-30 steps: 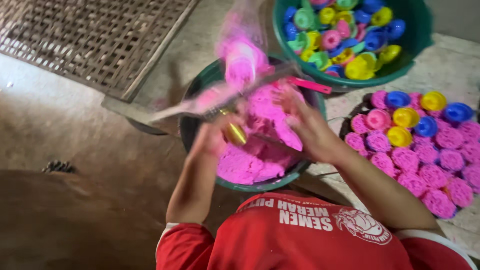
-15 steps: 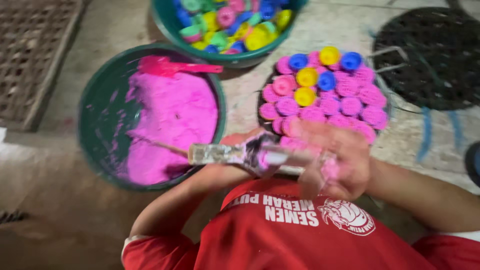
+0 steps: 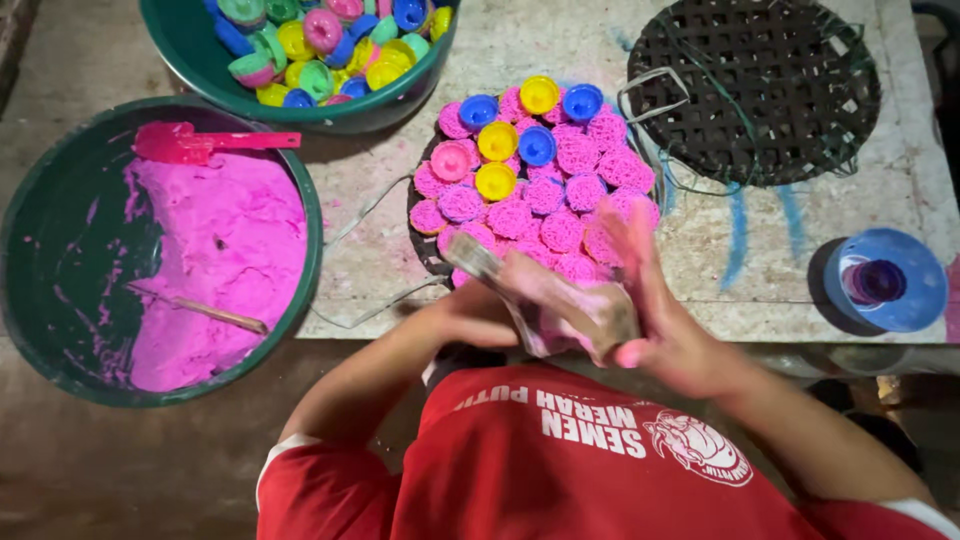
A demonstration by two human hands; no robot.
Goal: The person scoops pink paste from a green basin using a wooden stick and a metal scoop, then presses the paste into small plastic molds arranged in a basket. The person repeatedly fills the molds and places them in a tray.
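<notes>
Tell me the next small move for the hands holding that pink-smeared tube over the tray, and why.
Probably tip the tube toward the tray and release its filling there: both the left hand and right hand grip it just above the pink pressed cakes.

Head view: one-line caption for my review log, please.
Both hands, left hand and right hand, grip a clear tube above a tray of pink cakes, beside a basin of pink powder.

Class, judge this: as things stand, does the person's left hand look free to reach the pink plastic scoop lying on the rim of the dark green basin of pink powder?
Probably not at once: the left hand grips a clear tube, though nothing blocks the scoop.
</notes>
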